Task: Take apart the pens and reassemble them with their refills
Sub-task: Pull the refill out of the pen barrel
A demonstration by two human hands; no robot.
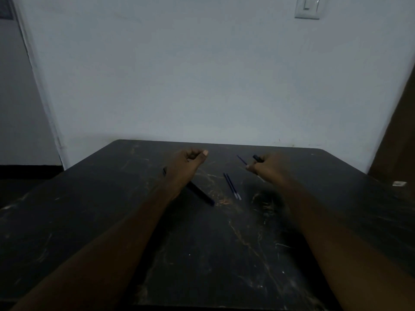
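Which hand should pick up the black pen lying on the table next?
Left. The left hand seems empty and its wrist is right above the long black pen. The right hand is farther off, gripping a short dark pen piece.

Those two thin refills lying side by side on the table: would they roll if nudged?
Probably: the refills look thin and round, so they may roll on the flat table. Being so slender, they're likely light and slightly bendy.

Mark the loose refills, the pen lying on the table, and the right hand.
loose refills (232,186): head view, mid-shaft of the pair.
pen (201,193): head view, exposed barrel near its tip.
right hand (265,166): head view, back of hand.
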